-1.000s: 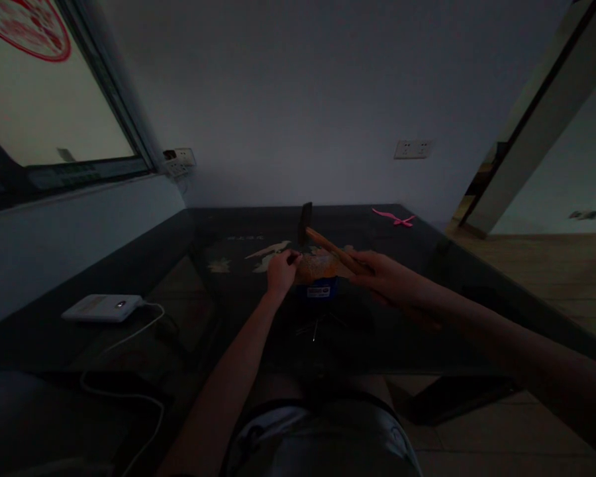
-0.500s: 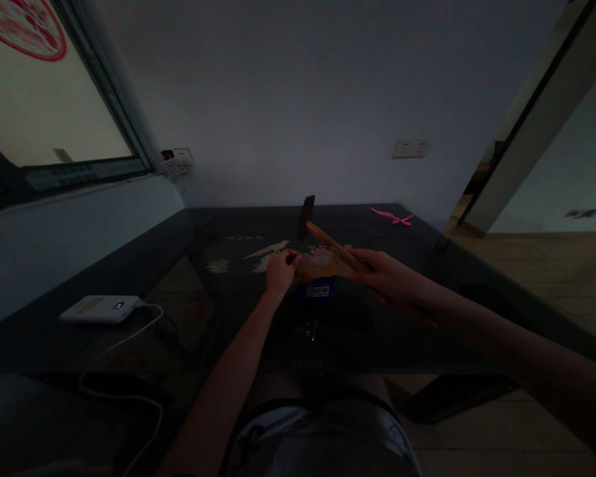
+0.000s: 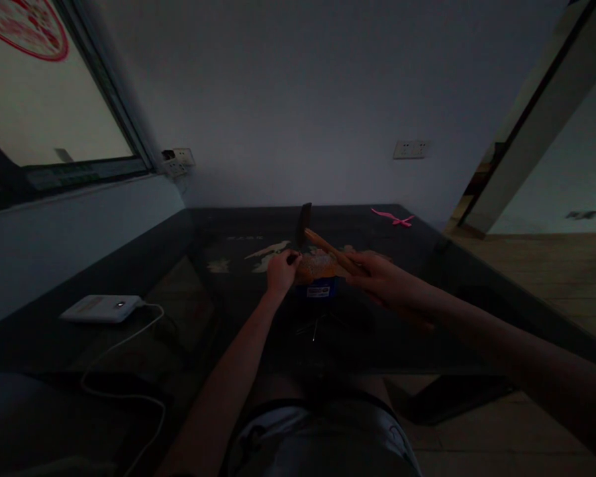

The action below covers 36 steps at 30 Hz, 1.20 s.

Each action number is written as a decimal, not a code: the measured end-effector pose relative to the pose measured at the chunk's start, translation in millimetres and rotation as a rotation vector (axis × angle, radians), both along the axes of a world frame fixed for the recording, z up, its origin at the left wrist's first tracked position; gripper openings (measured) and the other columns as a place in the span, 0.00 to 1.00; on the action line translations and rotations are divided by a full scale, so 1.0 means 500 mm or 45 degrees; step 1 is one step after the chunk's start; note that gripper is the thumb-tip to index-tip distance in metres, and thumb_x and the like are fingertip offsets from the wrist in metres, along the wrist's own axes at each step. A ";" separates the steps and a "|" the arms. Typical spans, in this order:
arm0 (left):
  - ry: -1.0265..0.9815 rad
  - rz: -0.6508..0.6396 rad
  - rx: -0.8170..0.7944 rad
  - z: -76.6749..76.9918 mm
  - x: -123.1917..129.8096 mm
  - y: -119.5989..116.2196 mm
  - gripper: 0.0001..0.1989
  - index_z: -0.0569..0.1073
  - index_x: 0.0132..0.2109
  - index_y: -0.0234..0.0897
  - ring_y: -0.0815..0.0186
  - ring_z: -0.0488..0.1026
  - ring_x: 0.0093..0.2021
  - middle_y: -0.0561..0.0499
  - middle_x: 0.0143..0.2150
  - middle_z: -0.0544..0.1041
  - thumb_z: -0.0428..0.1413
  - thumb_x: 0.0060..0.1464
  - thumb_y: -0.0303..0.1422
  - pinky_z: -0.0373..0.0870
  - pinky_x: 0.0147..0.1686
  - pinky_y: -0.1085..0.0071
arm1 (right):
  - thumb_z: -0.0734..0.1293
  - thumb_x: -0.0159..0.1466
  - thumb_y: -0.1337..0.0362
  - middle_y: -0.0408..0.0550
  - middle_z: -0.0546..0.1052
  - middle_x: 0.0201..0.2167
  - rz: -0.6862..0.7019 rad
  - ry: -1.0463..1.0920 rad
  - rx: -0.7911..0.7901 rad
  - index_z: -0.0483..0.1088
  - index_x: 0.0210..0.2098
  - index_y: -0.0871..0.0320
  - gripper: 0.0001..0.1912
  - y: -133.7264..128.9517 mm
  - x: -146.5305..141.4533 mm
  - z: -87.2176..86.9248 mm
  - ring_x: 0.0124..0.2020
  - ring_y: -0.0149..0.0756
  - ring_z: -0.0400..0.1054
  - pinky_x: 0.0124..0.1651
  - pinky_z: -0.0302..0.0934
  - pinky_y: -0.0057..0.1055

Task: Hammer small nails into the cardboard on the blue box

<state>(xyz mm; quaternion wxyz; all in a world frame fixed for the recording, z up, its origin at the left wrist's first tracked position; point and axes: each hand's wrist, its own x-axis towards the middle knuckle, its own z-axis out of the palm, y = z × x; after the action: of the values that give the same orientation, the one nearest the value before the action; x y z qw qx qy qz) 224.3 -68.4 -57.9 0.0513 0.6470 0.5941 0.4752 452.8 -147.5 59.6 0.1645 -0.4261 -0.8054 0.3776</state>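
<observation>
My right hand (image 3: 377,275) is wrapped round the wooden handle of a hammer (image 3: 330,250), whose dark head hangs just beyond my left hand. The fingertips of my left hand (image 3: 282,268) are pinched together at the left edge of an orange-brown, speckled lump (image 3: 318,265). What they pinch is too small and dark to make out. Under the lump stands a blue container (image 3: 320,289) with a white label. Several thin, shiny nail-like pieces (image 3: 314,329) lie on the dark table in front of it.
A white power bank (image 3: 102,309) with a white cable lies at the left of the dark table (image 3: 189,351). A pink ribbon-like strip (image 3: 393,217) rests at the back right. Behind the table is a wall with sockets (image 3: 410,150).
The hammer's head has dropped slightly toward the lump, and my right hand has shifted a little left. My left hand stays in place.
</observation>
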 end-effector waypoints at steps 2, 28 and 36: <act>0.024 0.027 -0.031 0.000 -0.001 0.000 0.05 0.75 0.36 0.36 0.63 0.75 0.36 0.48 0.34 0.79 0.56 0.52 0.32 0.68 0.37 0.69 | 0.61 0.59 0.68 0.32 0.61 0.15 0.005 -0.039 -0.010 0.61 0.50 0.62 0.19 0.004 -0.002 -0.008 0.10 0.21 0.56 0.11 0.51 0.18; 0.021 0.015 -0.039 0.000 -0.002 0.000 0.05 0.75 0.36 0.36 0.63 0.75 0.36 0.48 0.34 0.79 0.56 0.51 0.31 0.69 0.37 0.69 | 0.60 0.60 0.65 0.33 0.62 0.16 0.053 -0.018 -0.051 0.59 0.54 0.62 0.22 0.010 0.005 -0.011 0.11 0.24 0.57 0.12 0.53 0.20; -0.067 -0.037 -0.006 -0.003 0.000 0.001 0.03 0.74 0.34 0.36 0.64 0.75 0.36 0.48 0.35 0.79 0.56 0.51 0.29 0.69 0.39 0.69 | 0.61 0.60 0.64 0.34 0.63 0.16 -0.004 0.000 0.073 0.62 0.50 0.61 0.18 0.004 0.010 0.001 0.11 0.22 0.57 0.12 0.51 0.19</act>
<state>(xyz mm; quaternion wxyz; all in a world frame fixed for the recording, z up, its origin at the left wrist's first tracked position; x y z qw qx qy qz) 224.2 -68.0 -59.3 0.0752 0.6428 0.5842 0.4898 457.8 -145.7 60.2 0.1774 -0.4224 -0.8153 0.3541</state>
